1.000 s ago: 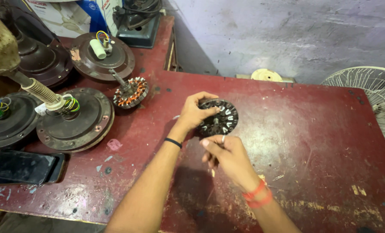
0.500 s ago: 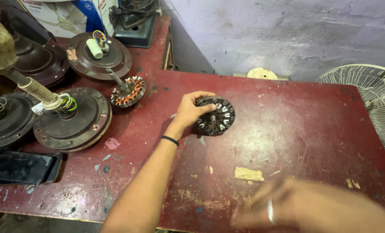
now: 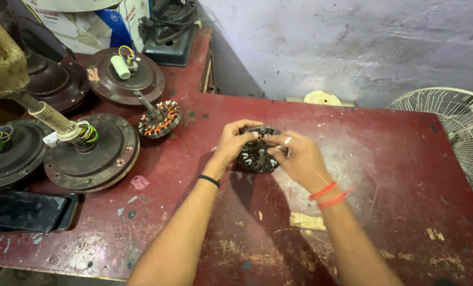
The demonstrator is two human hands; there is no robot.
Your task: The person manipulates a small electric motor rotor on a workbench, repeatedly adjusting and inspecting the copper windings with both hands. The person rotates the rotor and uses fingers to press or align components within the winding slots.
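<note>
Stator core [image 3: 256, 154], dark & round w/ slotted teeth, sits mid-worktop [image 3: 395, 175], nearer the back edge than the front.

Head view: we now have both hands on it. Half a sec ago the right hand [image 3: 299, 159] was blurred down by the front edge, off the core; now it's back, fingers curled over the core's right side. Left hand [image 3: 232, 144] is unchanged, closed round the left rim. So it's a two-handed grip again. A copper-wound stator [image 3: 159, 119] lies well apart toward the back-left corner, phone [image 3: 29, 211] by the front-left edge.
</note>
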